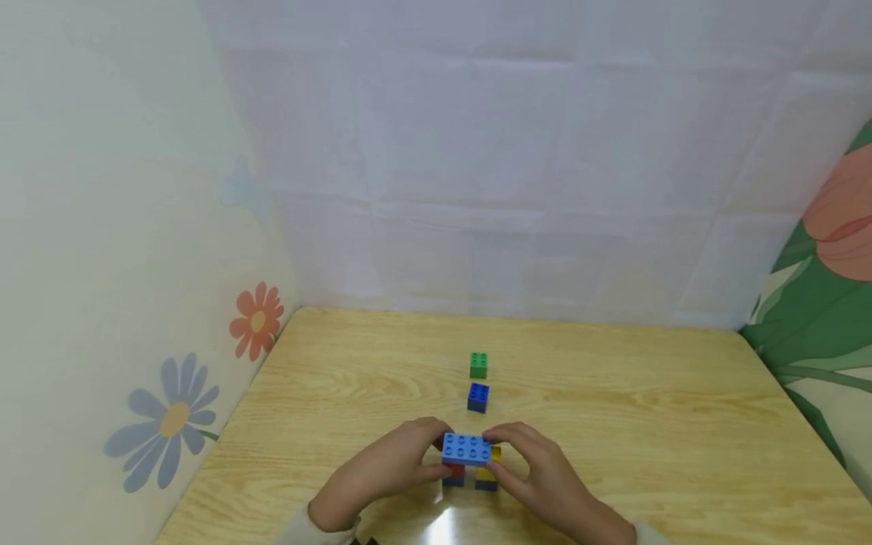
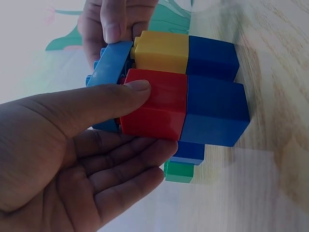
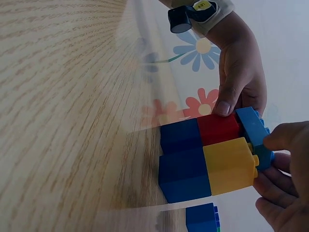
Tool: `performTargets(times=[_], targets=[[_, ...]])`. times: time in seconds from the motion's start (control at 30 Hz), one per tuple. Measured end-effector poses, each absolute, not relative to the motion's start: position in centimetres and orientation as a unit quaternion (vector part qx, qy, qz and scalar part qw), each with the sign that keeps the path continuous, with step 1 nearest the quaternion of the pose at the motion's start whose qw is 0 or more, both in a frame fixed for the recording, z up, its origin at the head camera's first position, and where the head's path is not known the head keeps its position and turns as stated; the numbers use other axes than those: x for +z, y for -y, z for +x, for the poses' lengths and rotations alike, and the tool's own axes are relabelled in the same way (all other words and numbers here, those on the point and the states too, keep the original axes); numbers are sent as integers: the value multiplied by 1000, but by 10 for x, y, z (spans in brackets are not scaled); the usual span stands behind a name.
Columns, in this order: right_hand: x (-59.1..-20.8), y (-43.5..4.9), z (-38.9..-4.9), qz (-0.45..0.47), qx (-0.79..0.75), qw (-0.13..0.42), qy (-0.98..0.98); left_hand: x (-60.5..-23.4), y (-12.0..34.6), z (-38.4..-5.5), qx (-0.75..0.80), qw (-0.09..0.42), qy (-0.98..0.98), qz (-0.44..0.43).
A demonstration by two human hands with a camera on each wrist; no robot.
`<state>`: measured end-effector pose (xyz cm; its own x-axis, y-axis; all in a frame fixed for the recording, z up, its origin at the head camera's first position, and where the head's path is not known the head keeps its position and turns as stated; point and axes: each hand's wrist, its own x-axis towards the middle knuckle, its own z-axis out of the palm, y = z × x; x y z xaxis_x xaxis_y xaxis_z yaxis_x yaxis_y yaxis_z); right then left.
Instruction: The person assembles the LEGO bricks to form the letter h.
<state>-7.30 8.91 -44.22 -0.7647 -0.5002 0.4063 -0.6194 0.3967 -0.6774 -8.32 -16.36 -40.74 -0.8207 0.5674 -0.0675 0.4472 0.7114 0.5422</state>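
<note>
Two small towers stand side by side on the table. The left one is a red brick (image 2: 159, 106) on a dark blue brick (image 2: 217, 113); the right one is a yellow brick (image 3: 229, 166) on another dark blue brick (image 3: 183, 176). Across their tops lies a long light blue brick (image 1: 466, 449), with some yellow studs showing beside its right end. My left hand (image 1: 402, 458) holds the red brick, thumb on its near face and fingers behind, the thumb crossing the light blue brick's end. My right hand (image 1: 538, 473) pinches the light blue brick's right end between thumb and forefinger.
Beyond the towers, a blue brick (image 1: 478, 397) and a green brick (image 1: 479, 365) stand in line on the wooden table (image 1: 613, 378). A white cloth (image 1: 477, 151) hangs at the table's back edge, and a flower-patterned wall (image 1: 136, 265) borders the left side.
</note>
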Motion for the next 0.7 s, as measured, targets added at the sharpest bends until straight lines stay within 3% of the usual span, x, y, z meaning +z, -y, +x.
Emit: performTargets(times=[0.7], targets=[[-444,-86,-75,336,430,58,836,-407,163,-82,270,120,-914,278]])
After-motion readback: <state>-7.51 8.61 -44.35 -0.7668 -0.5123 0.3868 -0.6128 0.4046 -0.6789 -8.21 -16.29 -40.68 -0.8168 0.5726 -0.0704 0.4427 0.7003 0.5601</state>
